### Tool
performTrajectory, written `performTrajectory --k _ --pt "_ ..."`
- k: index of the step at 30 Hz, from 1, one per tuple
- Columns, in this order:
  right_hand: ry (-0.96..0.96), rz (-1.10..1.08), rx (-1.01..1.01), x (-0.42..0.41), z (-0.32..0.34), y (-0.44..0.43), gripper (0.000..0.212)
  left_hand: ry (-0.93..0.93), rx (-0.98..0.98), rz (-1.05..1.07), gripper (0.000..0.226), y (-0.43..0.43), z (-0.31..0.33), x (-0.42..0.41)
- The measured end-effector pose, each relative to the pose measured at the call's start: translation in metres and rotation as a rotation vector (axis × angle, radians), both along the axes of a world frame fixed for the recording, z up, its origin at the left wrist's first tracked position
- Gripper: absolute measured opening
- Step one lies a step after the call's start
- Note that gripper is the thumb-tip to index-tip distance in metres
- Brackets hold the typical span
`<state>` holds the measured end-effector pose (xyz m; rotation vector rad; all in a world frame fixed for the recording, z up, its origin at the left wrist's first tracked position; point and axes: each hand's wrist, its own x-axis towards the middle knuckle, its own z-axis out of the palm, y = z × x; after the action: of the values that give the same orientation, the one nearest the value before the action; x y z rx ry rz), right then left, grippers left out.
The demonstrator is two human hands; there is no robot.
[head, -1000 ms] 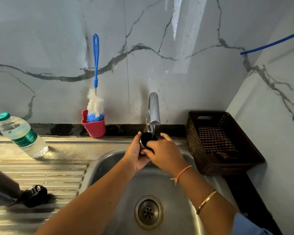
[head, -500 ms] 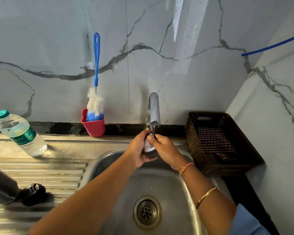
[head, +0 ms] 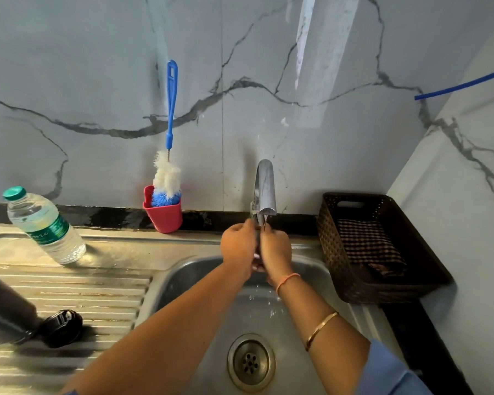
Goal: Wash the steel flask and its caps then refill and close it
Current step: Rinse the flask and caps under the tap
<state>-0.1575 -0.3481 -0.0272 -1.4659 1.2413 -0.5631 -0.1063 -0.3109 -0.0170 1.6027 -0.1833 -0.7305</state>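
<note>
On drainboard (head: 97,295), flask (head: 6,309) flat, lengthwise left-right.

Basin (head: 180,280) open below tap spout (head: 265,189), basket (head: 382,289) blocks right, flask (head: 6,306), cap (head: 62,327), bottle (head: 44,226) crowd left drainboard (head: 97,286)

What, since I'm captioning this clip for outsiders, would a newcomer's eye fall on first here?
The two hands meet under the steel tap over the sink: left hand and right hand close round a small dark piece, mostly hidden. Next, the blue-handled bottle brush stands in a red cup against the marble wall. At far left, a dark flask sits on the drainboard beside a black cap.
</note>
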Motion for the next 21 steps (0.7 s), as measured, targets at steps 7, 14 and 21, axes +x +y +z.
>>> performTrajectory --k 7,14,21 --pt "0.645 0.518 -0.764 -0.003 0.011 0.005 0.047 0.904 -0.183 -0.189 0.053 0.020 -0.015 0.008" --pt "0.331 0.347 -0.529 -0.006 0.028 -0.031 0.028 0.639 -0.028 -0.071 0.048 0.012 -0.025 0.004" --pt "0.288 0.411 -0.305 0.021 0.010 -0.046 0.035 0.305 0.137 -0.079 0.054 0.007 -0.023 -0.001"
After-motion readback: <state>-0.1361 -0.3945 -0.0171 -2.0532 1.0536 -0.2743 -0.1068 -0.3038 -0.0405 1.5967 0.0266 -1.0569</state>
